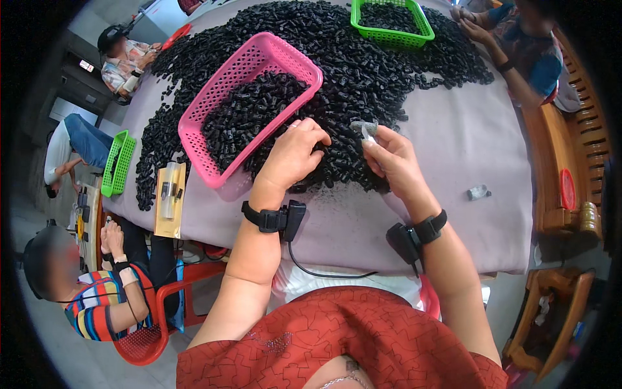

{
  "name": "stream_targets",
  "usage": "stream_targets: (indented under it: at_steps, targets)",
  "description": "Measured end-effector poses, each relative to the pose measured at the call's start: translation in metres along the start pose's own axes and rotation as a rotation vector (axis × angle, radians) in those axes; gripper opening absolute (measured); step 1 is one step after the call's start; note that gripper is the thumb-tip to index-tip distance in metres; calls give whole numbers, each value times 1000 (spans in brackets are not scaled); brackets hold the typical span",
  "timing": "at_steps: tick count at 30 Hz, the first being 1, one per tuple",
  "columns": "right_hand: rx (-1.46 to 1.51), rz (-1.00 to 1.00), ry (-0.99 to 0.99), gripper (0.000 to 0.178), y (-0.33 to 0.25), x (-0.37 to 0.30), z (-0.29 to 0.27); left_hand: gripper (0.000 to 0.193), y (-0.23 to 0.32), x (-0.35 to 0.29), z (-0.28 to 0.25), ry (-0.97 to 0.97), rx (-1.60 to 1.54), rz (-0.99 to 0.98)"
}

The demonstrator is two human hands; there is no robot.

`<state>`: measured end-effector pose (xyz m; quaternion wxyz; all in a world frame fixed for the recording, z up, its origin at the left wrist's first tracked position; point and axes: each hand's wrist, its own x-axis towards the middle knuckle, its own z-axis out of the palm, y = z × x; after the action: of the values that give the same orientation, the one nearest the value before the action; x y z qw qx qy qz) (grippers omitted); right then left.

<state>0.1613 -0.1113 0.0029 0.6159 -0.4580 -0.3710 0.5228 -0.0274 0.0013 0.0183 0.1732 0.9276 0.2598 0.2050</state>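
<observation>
My left hand (293, 155) reaches over the near part of a heap of small black cylindrical pieces (350, 91), beside the pink basket. Its fingers are curved, with thumb and index finger apart and nothing visible between them. My right hand (396, 162), just to the right, pinches a small greyish, partly see-through piece (367, 128) between thumb and fingers; its exact kind is unclear. The pink perforated basket (201, 107), partly filled with black pieces, sits tilted on the heap to the left. A similar greyish piece (479, 192) lies on the cloth at right.
A pale cloth (460, 136) covers the table. A green basket (395, 35) of black pieces stands at the far side, another green basket (118, 163) at left. A yellowish board (170, 200) with a clear tube lies near the left edge. Several people work around the table.
</observation>
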Motion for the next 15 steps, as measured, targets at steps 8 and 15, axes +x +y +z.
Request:
stream_targets:
  at_steps: [8,15]
  targets:
    - [-10,-12,0,12,4,0,-2,16,-9,3,10,44,21,-20]
    - [2,-1,-41,24,3,-1,-2,10,-1,10,20,193,-935,-310]
